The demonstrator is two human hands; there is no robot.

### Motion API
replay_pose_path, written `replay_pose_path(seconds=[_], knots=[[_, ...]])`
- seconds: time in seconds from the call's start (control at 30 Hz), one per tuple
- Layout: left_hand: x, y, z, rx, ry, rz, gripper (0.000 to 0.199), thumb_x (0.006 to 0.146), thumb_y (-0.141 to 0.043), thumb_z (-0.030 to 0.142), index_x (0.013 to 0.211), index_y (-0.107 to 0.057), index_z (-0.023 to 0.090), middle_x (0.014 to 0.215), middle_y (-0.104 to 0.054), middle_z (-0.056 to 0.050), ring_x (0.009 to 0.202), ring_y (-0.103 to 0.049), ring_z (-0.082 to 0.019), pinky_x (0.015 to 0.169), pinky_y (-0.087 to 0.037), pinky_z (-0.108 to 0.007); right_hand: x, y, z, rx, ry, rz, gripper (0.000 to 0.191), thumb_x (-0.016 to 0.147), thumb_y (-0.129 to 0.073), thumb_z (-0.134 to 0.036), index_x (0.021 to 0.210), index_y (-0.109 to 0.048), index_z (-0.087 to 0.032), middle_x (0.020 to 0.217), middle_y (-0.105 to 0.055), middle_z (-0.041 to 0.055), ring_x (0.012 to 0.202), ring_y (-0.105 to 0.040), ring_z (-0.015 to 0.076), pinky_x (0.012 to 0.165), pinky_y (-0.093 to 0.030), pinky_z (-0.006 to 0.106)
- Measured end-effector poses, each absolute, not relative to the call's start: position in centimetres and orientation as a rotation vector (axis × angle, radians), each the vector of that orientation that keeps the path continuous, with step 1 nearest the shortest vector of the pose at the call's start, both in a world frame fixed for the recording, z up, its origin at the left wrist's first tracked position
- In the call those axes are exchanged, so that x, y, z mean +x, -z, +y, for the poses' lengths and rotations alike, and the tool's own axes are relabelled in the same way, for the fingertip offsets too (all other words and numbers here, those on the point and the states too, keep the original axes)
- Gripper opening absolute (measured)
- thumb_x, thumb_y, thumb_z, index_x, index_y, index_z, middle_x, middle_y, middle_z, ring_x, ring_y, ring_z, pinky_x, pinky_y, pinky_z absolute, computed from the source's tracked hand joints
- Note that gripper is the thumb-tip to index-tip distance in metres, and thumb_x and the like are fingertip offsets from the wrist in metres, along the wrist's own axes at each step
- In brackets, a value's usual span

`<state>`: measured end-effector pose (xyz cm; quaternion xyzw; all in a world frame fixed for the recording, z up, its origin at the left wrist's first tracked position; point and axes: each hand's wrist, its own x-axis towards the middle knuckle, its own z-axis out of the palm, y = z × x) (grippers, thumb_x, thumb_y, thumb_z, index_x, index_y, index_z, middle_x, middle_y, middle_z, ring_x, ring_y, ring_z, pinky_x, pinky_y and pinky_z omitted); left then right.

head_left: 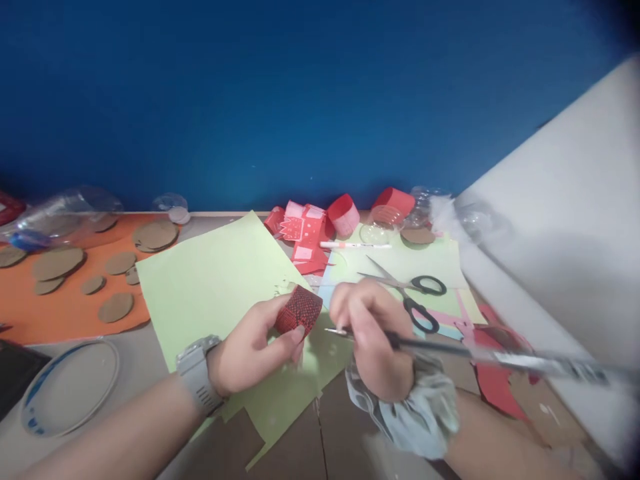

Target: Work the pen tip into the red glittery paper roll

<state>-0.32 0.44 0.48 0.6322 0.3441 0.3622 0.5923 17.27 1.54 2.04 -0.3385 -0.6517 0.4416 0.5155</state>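
My left hand, with a grey watch on the wrist, grips a small curved red paper piece covered in a fine black pattern. Its thumb presses the lower edge. Fingers of my right hand are closed round a slim pen with a pale metallic tip and dark grip. The tip points left, a short way from the red piece; no contact shows. Beneath both hands lies a light green paper sheet with cut edges. Black-handled scissors rest spread apart just beyond my right hand.
Cardboard discs lie on orange paper at left, near a clear plastic bottle and a tape-like ring. Red paper rings, a white marker and plastic pieces line the back. Red scraps lie right, beside a white panel.
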Motion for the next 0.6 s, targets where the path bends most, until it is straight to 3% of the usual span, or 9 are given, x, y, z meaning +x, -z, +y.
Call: replay_pose_path(seconds=[0.1, 0.27, 0.6], knots=[[-0.4, -0.4, 0.7, 1.534, -0.748, 0.745, 0.015, 0.097, -0.046, 0.025, 0.087, -0.051, 0.015, 0.068, -0.056, -0.001, 0.061, -0.05, -0.014, 0.06, -0.042, -0.025, 17.4, -1.7, 2.3, -0.778, -1.169, -1.625, 0.028, 0.093, -0.048, -0.023, 0.066, -0.043, -0.021, 0.06, -0.043, -0.0037, 0.053, -0.038, 0.0107, 0.05, -0.03, 0.028], [-0.5, -0.3, 1.2, 1.509, -0.601, 0.741, 0.014, 0.097, -0.044, 0.017, 0.084, -0.05, 0.016, 0.07, -0.055, 0.001, 0.064, -0.049, -0.013, 0.061, -0.039, -0.023, 17.4, -1.0, 2.9, -0.866, -1.244, -1.63, 0.029, 0.091, -0.045, -0.021, 0.062, -0.039, -0.022, 0.058, -0.037, -0.004, 0.054, -0.035, 0.0113, 0.051, -0.03, 0.028], [-0.7, -0.7, 1.2, 1.394, -0.502, 0.766, 0.015, 0.097, -0.043, 0.024, 0.084, -0.049, 0.017, 0.069, -0.054, 0.0, 0.061, -0.046, -0.014, 0.059, -0.038, -0.026, 17.6, -1.7, 3.0, -0.867, -1.377, -1.575, 0.032, 0.089, -0.046, -0.027, 0.06, -0.033, -0.024, 0.059, -0.036, -0.0031, 0.054, -0.034, 0.013, 0.052, -0.03, 0.03]])
